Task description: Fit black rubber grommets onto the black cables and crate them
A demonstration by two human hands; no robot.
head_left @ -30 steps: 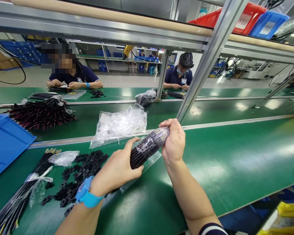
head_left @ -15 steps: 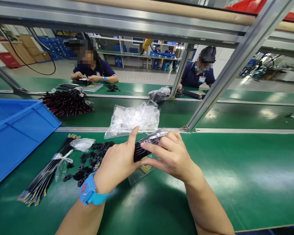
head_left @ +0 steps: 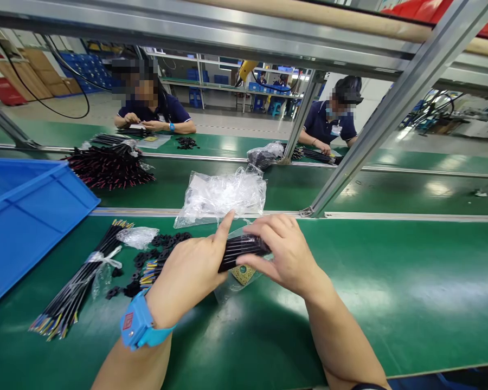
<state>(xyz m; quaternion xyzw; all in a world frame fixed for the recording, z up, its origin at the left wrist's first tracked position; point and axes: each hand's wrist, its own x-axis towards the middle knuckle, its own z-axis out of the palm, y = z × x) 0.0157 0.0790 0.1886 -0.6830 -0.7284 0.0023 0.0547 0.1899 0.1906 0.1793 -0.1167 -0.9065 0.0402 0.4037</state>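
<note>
A bundle of black cables (head_left: 242, 251) lies across my two hands above the green bench. My left hand (head_left: 191, 273), with a blue band on the wrist, is closed round its middle, index finger stretched out. Coloured wire ends (head_left: 148, 273) stick out to the left behind that hand. My right hand (head_left: 287, 252) curves round the bundle's right end, thumb below and fingers above; some clear plastic shows there. Under the bundle, a yellowish perforated piece (head_left: 243, 274) lies in a clear bag on the bench.
Left of my hands are a tied cable bundle (head_left: 83, 279), small black parts (head_left: 142, 260) and a blue bin (head_left: 28, 222). A clear plastic bag (head_left: 225, 195) lies beyond my hands. A slanted metal post (head_left: 366, 130) rises at the right. Two co-workers sit across the line.
My right hand has shifted along the bundle's right end, and less clear plastic shows over it. More coloured wire ends show left of my left hand.
</note>
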